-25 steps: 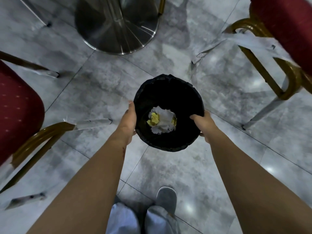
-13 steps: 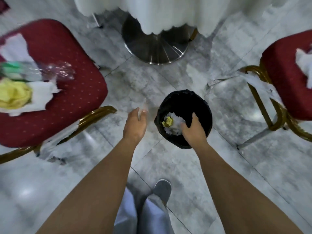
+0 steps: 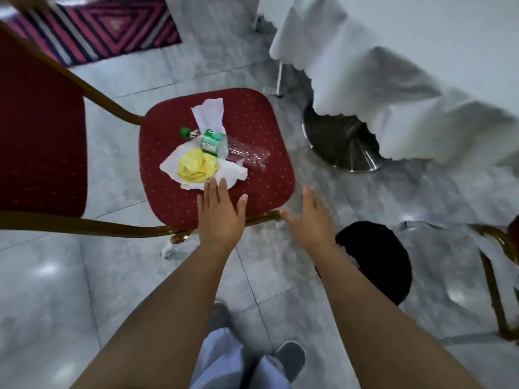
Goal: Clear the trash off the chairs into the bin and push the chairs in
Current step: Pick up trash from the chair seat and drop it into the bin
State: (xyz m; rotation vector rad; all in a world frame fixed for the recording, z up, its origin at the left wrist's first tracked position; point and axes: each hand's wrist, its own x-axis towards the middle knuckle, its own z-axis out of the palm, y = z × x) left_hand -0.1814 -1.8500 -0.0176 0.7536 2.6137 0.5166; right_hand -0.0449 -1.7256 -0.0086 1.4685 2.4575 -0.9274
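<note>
Glossy grey marble-look floor tiles [image 3: 280,51] are stretching across the room, with a pink-and-navy zigzag rug [image 3: 98,26] lying at the far left. A counter draped in a white scalloped tablecloth [image 3: 407,80] is standing at the right on a polished steel pedestal base [image 3: 339,144]. A red dotted-fabric chair [image 3: 252,130] with a gold metal frame is carrying the trash: a crumpled yellow wrapper [image 3: 196,165] sitting on a white napkin [image 3: 224,174], a clear plastic bottle [image 3: 238,150] with a green cap lying on its side, and a torn white paper [image 3: 209,112]. The left hand [image 3: 219,211] is hovering flat, fingers straight, over the seat's near edge. The right hand [image 3: 311,217] is spreading open beside the seat corner. The black-lined bin [image 3: 376,259] is sitting on the floor under the right forearm.
</note>
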